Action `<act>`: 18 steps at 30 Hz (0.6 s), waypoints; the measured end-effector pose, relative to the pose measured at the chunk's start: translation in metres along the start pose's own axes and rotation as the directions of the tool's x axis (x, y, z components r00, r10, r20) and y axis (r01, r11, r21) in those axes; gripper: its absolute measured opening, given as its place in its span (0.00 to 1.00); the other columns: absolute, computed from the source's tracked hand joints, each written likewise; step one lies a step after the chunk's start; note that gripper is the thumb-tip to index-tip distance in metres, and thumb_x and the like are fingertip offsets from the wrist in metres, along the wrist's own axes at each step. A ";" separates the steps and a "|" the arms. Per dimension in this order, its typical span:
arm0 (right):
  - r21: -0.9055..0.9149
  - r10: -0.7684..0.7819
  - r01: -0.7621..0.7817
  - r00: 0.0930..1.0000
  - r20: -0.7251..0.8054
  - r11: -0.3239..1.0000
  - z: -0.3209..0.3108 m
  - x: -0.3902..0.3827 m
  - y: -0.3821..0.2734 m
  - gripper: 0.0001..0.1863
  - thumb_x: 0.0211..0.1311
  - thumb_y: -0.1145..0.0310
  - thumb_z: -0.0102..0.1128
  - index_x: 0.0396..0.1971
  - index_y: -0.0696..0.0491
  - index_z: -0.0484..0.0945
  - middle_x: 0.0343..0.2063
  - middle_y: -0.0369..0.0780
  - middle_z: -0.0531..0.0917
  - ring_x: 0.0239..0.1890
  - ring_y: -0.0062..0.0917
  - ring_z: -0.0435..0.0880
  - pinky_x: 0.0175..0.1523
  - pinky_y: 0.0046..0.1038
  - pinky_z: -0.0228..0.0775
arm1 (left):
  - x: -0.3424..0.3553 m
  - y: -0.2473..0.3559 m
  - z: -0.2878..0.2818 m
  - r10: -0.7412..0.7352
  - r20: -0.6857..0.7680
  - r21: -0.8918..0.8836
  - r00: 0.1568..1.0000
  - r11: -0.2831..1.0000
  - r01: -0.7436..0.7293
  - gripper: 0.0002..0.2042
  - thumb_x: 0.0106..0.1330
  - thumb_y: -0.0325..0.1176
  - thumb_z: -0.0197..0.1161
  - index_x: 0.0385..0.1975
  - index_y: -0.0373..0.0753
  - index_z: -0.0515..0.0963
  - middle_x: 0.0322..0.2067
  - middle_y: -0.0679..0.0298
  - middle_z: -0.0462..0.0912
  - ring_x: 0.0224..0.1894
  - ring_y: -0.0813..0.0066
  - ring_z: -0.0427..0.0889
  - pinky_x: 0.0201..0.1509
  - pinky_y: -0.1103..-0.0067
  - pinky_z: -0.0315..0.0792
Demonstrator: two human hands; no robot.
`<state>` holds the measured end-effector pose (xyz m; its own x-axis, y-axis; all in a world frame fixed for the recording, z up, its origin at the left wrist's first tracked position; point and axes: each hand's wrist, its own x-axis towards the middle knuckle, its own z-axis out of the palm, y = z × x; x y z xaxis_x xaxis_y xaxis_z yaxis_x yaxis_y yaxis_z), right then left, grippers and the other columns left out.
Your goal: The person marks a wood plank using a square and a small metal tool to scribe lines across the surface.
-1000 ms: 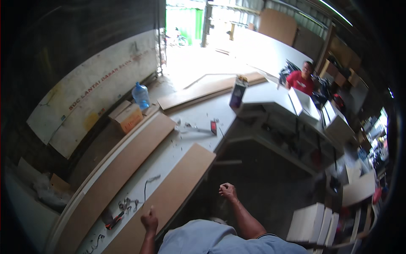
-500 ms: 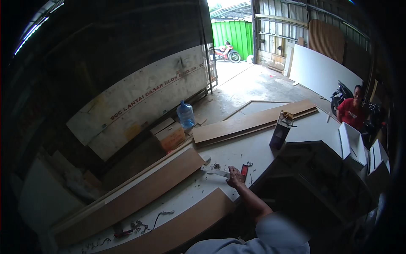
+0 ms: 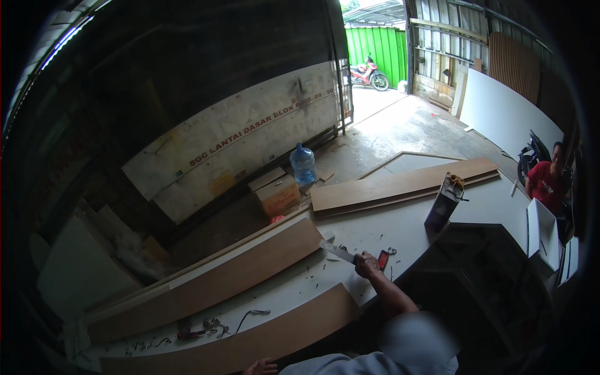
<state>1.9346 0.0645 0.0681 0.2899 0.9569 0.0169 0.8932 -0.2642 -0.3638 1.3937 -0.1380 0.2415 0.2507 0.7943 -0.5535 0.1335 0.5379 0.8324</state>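
My right hand grips a flat grey metal strip lying at an angle over the white work surface. Beside it is a small red-faced object among little metal bits. My left hand shows at the lower edge with fingers apart, near a curved-looking brown board. A longer brown board runs along the far side. A red-and-dark hand tool, metal bits and a bent cable lie between these boards.
More boards and a tall dark container sit at the back. A cardboard box and blue water bottle stand beyond the table. A person in red is at the right behind white boxes, near a motorbike.
Over the last second my right hand has reached forward onto the table and taken hold of the metal strip. The view has swung upward and leftward; my left hand sits lower in view.
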 end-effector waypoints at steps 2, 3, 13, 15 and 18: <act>0.102 -0.014 0.021 0.997 -0.070 0.995 -0.030 -0.006 -0.018 0.11 0.64 0.67 0.53 0.41 0.49 0.82 0.39 0.53 0.82 0.44 0.51 0.84 0.49 0.49 0.78 | 0.023 0.005 -0.006 0.044 0.037 0.085 0.998 0.995 -0.047 0.40 0.66 0.75 0.52 0.63 0.46 0.76 0.52 0.51 0.85 0.52 0.52 0.83 0.63 0.61 0.73; 0.167 -0.087 0.113 0.984 -0.157 0.980 -0.047 -0.014 -0.032 0.10 0.63 0.65 0.57 0.42 0.49 0.82 0.37 0.53 0.82 0.41 0.51 0.84 0.47 0.50 0.78 | 0.034 0.008 -0.006 0.083 0.068 0.169 0.994 0.981 -0.094 0.42 0.65 0.76 0.52 0.69 0.50 0.72 0.58 0.51 0.82 0.56 0.52 0.81 0.66 0.59 0.70; 0.847 -0.418 -0.014 0.866 0.276 0.531 -0.145 -0.214 -0.234 0.21 0.71 0.55 0.62 0.53 0.57 0.82 0.38 0.39 0.84 0.40 0.27 0.82 0.48 0.32 0.74 | 0.076 0.081 0.044 0.392 0.310 -0.027 0.866 0.914 -0.404 0.30 0.73 0.49 0.66 0.64 0.31 0.72 0.43 0.59 0.82 0.37 0.77 0.82 0.43 0.78 0.76; 0.812 -0.350 -0.224 0.817 0.458 0.539 -0.136 -0.253 -0.260 0.22 0.75 0.53 0.58 0.50 0.58 0.81 0.38 0.37 0.84 0.43 0.22 0.79 0.50 0.29 0.72 | 0.062 0.079 0.039 0.315 0.371 -0.145 0.874 0.949 -0.281 0.24 0.74 0.46 0.64 0.59 0.31 0.76 0.36 0.62 0.84 0.33 0.80 0.81 0.37 0.80 0.74; 0.850 -0.266 -0.320 0.852 0.452 0.418 -0.104 -0.291 -0.288 0.24 0.75 0.50 0.60 0.49 0.60 0.82 0.39 0.38 0.86 0.43 0.19 0.81 0.51 0.26 0.73 | 0.048 0.057 0.030 0.249 0.318 -0.209 0.915 0.959 -0.189 0.17 0.77 0.43 0.61 0.42 0.33 0.85 0.29 0.65 0.85 0.26 0.82 0.80 0.29 0.82 0.72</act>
<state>1.6292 -0.1508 0.2650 -0.1456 0.9397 -0.3094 -0.0120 -0.3144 -0.9492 1.4420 -0.0775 0.2628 0.5673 0.7710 -0.2895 -0.1198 0.4250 0.8972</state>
